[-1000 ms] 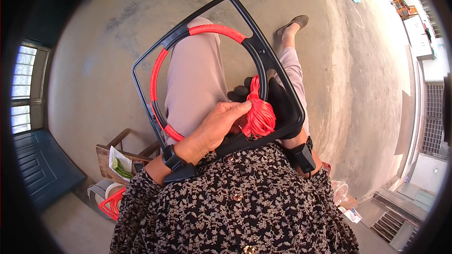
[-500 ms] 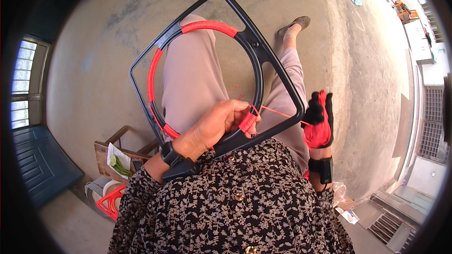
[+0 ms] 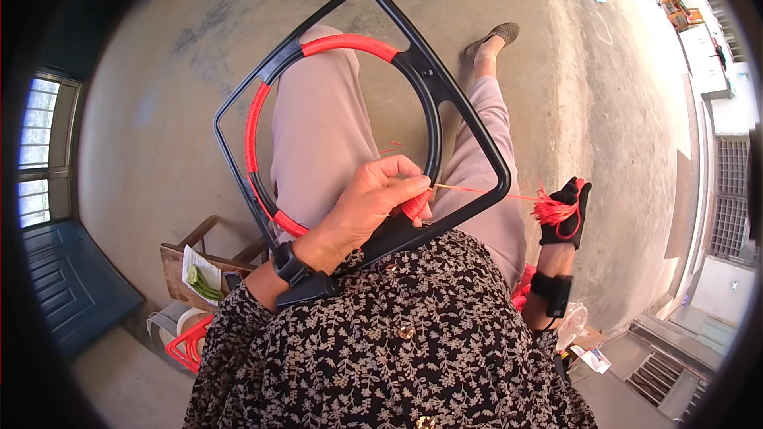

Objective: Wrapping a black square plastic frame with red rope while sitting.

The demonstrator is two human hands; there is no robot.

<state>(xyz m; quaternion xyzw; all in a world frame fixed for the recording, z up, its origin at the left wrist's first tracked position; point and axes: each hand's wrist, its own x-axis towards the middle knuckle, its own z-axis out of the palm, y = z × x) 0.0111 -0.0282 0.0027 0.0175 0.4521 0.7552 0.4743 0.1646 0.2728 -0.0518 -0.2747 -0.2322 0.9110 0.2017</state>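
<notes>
Left hand (image 3: 367, 205): you pinch red wrapping (image 3: 414, 206), likely against slipping.
Right hand (image 3: 566, 226): you grip the bundle (image 3: 551, 210), likely tensioning its strand (image 3: 477, 189).

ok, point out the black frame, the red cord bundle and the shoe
Black frame (image 3: 435, 86): head view, on the flat plate right of the ring.
Red cord bundle (image 3: 554, 210): head view, on the middle of the gathered strands.
Shoe (image 3: 503, 32): head view, on its upper.
</notes>
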